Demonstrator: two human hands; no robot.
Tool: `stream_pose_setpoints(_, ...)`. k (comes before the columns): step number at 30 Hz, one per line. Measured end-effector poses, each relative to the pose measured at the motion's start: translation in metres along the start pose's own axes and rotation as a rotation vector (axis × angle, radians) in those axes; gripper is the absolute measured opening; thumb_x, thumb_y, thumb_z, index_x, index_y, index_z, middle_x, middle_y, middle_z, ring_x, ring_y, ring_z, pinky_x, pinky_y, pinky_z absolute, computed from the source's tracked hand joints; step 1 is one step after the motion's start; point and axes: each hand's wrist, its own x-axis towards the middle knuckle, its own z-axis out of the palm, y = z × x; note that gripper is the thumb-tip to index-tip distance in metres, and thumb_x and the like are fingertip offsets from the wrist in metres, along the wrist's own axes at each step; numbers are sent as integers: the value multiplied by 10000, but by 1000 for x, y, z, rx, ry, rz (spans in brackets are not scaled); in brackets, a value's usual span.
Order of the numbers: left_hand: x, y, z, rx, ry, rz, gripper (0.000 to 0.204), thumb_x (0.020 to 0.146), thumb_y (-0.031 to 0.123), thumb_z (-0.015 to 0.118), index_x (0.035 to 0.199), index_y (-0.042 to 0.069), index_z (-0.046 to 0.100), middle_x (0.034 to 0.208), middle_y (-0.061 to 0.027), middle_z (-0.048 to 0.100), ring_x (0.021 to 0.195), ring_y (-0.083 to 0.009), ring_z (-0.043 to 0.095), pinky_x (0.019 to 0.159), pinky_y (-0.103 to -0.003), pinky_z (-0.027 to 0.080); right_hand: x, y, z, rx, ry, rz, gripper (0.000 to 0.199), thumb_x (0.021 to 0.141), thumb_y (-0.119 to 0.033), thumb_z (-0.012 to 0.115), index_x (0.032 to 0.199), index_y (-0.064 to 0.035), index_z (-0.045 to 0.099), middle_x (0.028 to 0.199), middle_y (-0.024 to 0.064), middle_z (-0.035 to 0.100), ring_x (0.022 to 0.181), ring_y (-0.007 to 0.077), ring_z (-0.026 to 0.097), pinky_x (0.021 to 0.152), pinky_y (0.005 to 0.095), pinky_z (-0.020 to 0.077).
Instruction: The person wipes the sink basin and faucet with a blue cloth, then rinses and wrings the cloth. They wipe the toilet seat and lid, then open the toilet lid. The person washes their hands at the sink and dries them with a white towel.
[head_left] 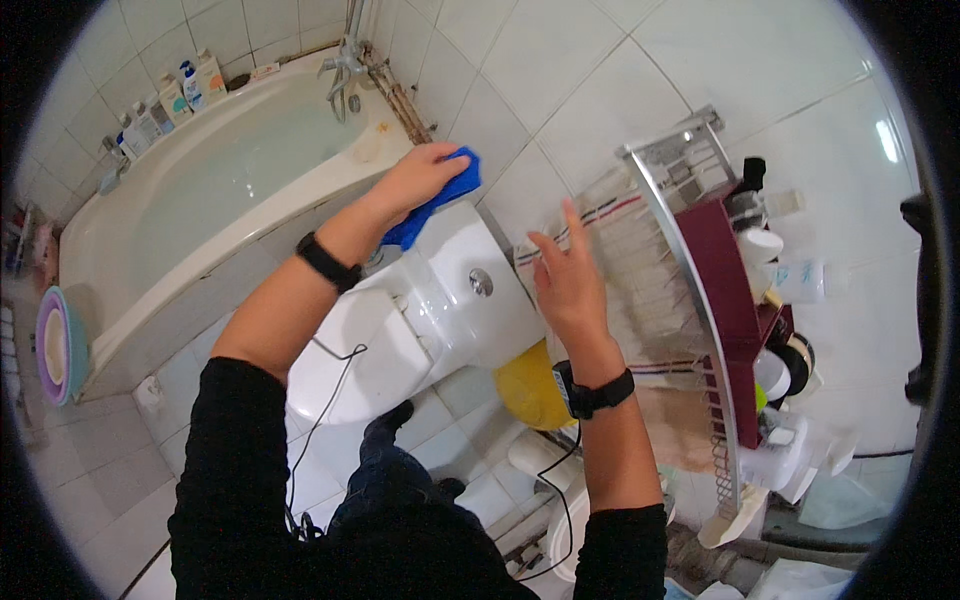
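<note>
My left hand (415, 182) is closed round a blue cloth (462, 180), parts of which stick out past the fingers on both sides. It is over the far left end of the white toilet tank (495, 325); whether the cloth touches the tank I cannot tell. My right hand (572, 285) is held above the tank's right end, fingers apart and nothing in it. On the tank top sits a round chrome flush button (481, 282). The toilet lid (350, 350) is down in front of the tank.
A bathtub (250, 215) with water in it runs along the left, with several bottles (172, 97) on its ledge. On the right wall hangs a metal rack (660, 190) with a towel (650, 300) and toiletries. A yellow tub (530, 390) stands beside the toilet. A thin black cable (325, 400) dangles below my left arm.
</note>
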Motion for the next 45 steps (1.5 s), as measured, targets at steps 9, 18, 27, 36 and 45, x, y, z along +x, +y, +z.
stream_pose_setpoints(9,125,49,80,-422,-509,-284,297,853,91,485,1133,66,579,870,-7,611,638,-5,451,473,-133,307,-117,22,59,19,-151,2,251,795,-114,571,1040,-61,582,1229,202,438,1096,361,464,863,386,446)
stream_pose_setpoints(18,161,39,177,152,-798,441,261,792,142,625,1036,50,623,934,-49,633,815,-117,552,750,-270,439,-244,40,56,186,-313,651,239,814,-201,580,1033,-105,586,1213,148,450,693,206,622,684,364,496)
stream_pose_setpoints(27,130,30,198,-438,-646,-20,216,836,252,581,882,51,644,751,-38,618,613,-72,535,538,-227,448,-278,35,78,221,-390,677,265,793,-186,617,1049,-131,582,1205,149,462,687,192,626,685,348,503)
stream_pose_setpoints(36,132,-39,212,-44,-197,494,230,790,234,539,914,43,566,831,-177,571,824,-351,549,705,-405,442,-294,38,76,251,-342,690,247,815,-196,594,1049,-119,581,1163,132,499,711,201,626,692,337,506)
stream_pose_setpoints(45,75,-140,105,773,9,532,652,697,293,681,1216,15,400,1044,-186,511,989,-355,481,862,-422,392,-326,51,72,348,-307,659,215,811,-177,589,1000,-75,592,1017,155,564,732,241,605,673,343,503)
